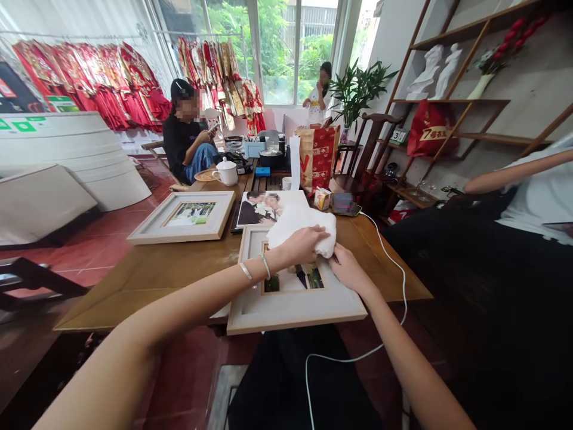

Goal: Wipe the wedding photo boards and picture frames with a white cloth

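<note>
A pale wooden picture frame [293,307] with a photo lies at the near edge of the wooden table [152,269], partly over my lap. My left hand [304,243], with bracelets on its wrist, is closed on a white cloth [301,224] that rests on the frame's glass. My right hand [347,269] lies on the right part of the frame just below the cloth, its fingers tucked under the cloth's edge and mostly hidden.
A second framed photo [185,216] lies at the left, an unframed wedding print [259,208] behind the cloth. A white teapot [227,171], red gift bag [319,156], phone [344,204] with white cable, seated person [185,140], another person's arm [514,173] at right, chair [369,149].
</note>
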Available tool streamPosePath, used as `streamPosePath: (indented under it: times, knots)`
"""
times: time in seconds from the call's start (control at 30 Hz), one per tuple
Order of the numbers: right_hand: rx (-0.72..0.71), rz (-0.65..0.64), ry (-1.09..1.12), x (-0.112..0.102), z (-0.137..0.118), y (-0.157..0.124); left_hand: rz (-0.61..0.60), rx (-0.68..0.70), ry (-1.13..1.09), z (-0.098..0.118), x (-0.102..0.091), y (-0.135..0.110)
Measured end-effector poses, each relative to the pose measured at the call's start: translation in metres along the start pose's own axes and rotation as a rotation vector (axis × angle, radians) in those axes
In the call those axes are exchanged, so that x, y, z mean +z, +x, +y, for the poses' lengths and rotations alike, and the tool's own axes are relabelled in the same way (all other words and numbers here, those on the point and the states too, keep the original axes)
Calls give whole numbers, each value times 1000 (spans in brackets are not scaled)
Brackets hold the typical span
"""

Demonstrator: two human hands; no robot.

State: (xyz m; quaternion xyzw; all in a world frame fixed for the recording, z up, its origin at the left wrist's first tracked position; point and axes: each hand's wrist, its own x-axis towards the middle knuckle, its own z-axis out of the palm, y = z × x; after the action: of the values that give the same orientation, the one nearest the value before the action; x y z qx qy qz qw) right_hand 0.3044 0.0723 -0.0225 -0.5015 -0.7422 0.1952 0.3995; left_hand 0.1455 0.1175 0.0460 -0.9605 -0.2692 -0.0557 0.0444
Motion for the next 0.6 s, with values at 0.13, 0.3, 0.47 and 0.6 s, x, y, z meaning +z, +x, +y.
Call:
streamPosePath:
  times: [0.13, 0.3, 0.47, 0.6]
  knots:
    - [-25, -20, 28, -1, 0, 0, -25, 51, 53, 10, 0, -14]
    - [-6, 9, -5, 3, 5, 0, -156, 132, 245, 49, -22, -72]
    - [10, 26, -5, 4, 8, -2, -218, 52, 260, 86, -46, -125]
    - [12, 22, -2, 3, 7, -2, -207, -9, -34, 70, -54, -141]
